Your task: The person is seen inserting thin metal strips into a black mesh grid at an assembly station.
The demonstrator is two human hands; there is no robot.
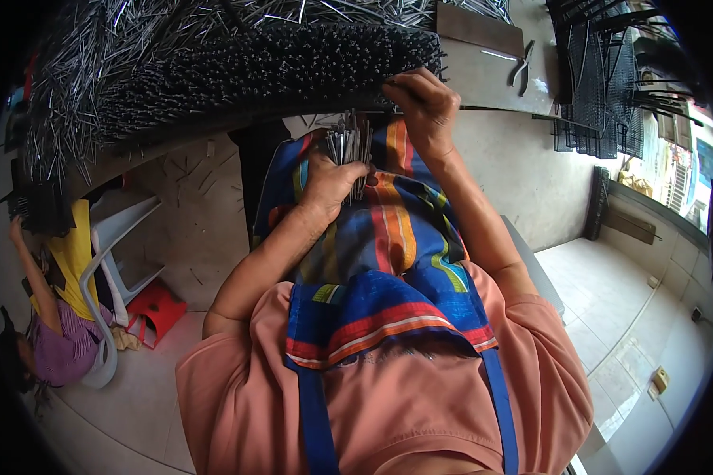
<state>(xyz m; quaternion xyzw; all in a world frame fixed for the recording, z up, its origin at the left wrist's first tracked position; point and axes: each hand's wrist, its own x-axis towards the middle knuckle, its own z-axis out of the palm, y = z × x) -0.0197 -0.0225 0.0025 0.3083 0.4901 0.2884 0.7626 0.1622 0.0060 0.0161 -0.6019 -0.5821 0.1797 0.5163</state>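
My left hand (325,180) is closed round an upright bundle of thin grey strips (348,142), held over my lap with the thumb across its front. My right hand (434,111) is raised at the front right corner of a wide block of dark strips (293,67) standing densely on end. Its fingers are bent together in a pinch, and whatever is between them is hidden. Beneath both hands a striped, many-coloured apron (388,214) covers my lap.
Loose strips (68,103) lie heaped left of and behind the block. Pliers (523,67) and a dark flat plate (479,32) lie on the table at right. Black mesh panels (598,91) stand beyond. Lower left, another person (64,344) sits on a grey chair (103,348) beside a red bag (157,309).
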